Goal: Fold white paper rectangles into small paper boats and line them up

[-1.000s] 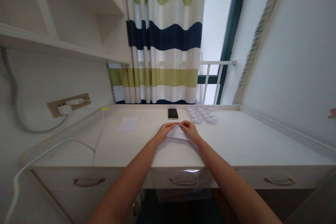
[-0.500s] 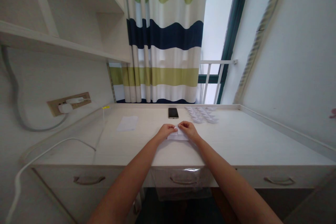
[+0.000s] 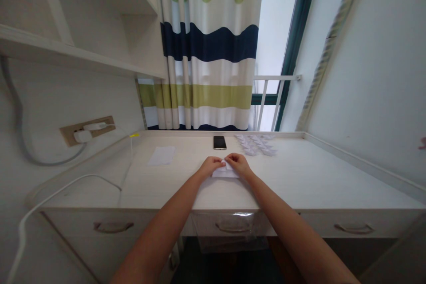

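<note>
A partly folded sheet of white paper [image 3: 225,173] lies on the desk between my hands. My left hand [image 3: 210,166] has its fingers closed on the paper's left side, thumb on top. On the other side, my right hand [image 3: 238,164] pinches the paper near its top middle. Both hands meet close to the upper point of the fold, and they cover much of it. Several folded white paper pieces [image 3: 255,144] stand in rows beyond my right hand. Flat white sheets [image 3: 161,155] lie off to the left.
A black phone [image 3: 219,143] lies beyond my hands near the desk's back edge. A white cable [image 3: 89,176] runs over the left side of the white desk [image 3: 319,182]. Clear plastic [image 3: 229,230] hangs over the middle drawer. A shelf [image 3: 83,60] juts out at upper left.
Almost nothing differs. The fingertips of my right hand have shifted very slightly left on the folded paper; my left hand keeps its hold.
</note>
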The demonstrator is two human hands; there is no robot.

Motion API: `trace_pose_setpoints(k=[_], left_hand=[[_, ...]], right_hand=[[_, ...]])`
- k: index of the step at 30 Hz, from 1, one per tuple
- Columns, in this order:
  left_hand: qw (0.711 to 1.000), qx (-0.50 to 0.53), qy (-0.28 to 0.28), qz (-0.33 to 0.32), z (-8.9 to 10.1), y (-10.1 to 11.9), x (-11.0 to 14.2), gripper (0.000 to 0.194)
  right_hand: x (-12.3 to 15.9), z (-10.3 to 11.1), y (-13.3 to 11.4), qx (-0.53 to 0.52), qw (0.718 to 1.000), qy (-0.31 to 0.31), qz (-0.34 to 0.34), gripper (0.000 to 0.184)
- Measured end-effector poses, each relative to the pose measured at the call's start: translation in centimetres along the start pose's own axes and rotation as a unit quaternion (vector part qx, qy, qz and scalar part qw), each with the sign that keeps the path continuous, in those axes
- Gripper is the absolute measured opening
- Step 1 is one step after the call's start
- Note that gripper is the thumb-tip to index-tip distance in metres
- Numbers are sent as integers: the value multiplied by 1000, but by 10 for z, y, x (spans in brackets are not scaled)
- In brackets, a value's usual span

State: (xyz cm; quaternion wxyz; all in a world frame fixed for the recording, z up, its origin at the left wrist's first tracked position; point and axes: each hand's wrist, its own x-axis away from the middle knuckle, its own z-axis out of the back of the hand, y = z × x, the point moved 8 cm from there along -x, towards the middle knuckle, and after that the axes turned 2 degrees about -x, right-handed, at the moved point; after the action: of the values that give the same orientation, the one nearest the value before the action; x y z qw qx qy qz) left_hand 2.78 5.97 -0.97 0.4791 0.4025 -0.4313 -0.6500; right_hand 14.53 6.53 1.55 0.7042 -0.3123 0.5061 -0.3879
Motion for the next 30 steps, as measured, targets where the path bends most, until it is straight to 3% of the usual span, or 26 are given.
trace_pose_setpoints(k=[8, 17, 25, 30], left_hand=[[999, 30, -11, -4, -3, -2, -2, 31], [995, 70, -63, 16, -9, -3, 1, 31], [996, 65, -51, 23, -8, -7, -1, 27], [997, 49, -54, 2, -8, -3, 0, 27]], right_hand=[[4, -2, -15, 66, 996, 8, 61, 18], [2, -3, -12, 57, 997, 4, 50, 16], [6, -6, -17, 102, 992, 3, 73, 13], [4, -8, -13, 73, 995, -11, 67, 17]])
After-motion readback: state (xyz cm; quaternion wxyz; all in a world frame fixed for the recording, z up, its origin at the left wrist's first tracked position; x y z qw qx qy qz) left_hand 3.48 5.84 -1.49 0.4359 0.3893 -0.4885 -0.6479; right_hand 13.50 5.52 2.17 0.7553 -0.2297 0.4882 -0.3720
